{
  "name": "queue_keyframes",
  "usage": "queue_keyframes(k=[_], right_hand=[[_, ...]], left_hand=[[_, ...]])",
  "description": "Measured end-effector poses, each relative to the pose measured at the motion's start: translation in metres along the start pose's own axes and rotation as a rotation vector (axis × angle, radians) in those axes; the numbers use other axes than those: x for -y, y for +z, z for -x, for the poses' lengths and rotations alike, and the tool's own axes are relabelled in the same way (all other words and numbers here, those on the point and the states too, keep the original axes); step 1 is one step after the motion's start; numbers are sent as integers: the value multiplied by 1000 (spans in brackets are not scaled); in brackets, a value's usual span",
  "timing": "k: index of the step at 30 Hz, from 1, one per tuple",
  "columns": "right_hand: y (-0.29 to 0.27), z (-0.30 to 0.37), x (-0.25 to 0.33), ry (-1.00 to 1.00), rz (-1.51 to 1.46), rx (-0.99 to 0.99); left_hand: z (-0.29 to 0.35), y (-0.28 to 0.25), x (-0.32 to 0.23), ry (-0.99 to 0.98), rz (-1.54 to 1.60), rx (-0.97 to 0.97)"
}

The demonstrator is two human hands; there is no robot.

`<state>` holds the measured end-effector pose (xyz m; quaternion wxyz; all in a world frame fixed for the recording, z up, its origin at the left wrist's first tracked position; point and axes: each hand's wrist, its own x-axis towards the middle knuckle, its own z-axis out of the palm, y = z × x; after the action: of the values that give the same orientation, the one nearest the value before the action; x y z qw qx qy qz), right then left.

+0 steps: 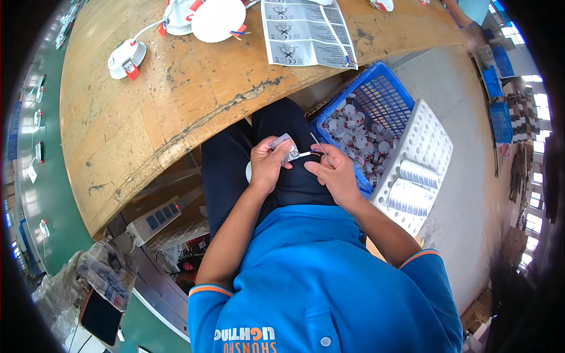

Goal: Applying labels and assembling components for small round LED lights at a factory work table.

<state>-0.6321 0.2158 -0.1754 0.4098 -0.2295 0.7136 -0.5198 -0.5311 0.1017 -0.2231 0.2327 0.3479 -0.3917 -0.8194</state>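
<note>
Above my lap, my left hand [268, 163] is closed around a small grey-and-white piece [286, 146] with a shiny surface. Beside that hand a white rounded edge [248, 172] peeks out; the palm hides the rest. A short white cable [304, 154] leads from the held piece toward my right hand [334, 172], ending in thin coloured wires [315, 153]. Thumb and fingers of the right hand pinch near these wire ends. A thin grey rod-like tool [318, 143] sticks up from the same fingers; its exact kind is too small to tell.
A worn wooden table [176, 106] curves ahead, bearing white round downlights [219, 20] and a printed sheet [306, 35]. At my right stands a blue basket [382, 79] of small round parts, with a perforated white tray [438, 138] against it. A power strip [154, 222] sits below the table's left.
</note>
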Motion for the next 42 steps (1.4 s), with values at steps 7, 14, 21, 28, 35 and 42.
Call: queue_keyframes(k=[7,14,21,28,35,42], right_hand=[[17,-11,14,186,-224,-69],[15,-9,0,-14,158,-117],[7,-10,-5,-17,84,-81],[4,-11,1,97,-41,-69],[7,-10,3,147,-201,-60],[3,-8,10,190,-228,6]], left_hand=[[-2,-1,0,-1,-7,1],[0,1,-1,50,-80,2],[-5,-8,-17,-187,42,99],[1,-13,-39,-193,-162,340],[-2,-16,-33,-159,-434,307],[-2,-15,-39,-252,-404,299]])
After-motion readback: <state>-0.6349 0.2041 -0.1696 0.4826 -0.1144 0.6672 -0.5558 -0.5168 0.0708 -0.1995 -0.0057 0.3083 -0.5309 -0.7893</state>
